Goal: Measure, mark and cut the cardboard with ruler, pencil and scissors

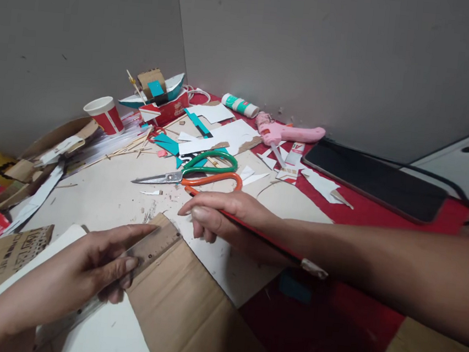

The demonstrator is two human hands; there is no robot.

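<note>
My left hand [97, 262] comes in from the lower left, forearm bare, palm down, fingers stretched forward and pressed flat, thumb alongside; it closes on nothing. My right hand [222, 216] reaches across from the right edge, its long bare forearm running nearly level. Its fingers curl inward in a pinching grip, fingertips [200, 214] angled down and to the left, knuckles up.
</note>
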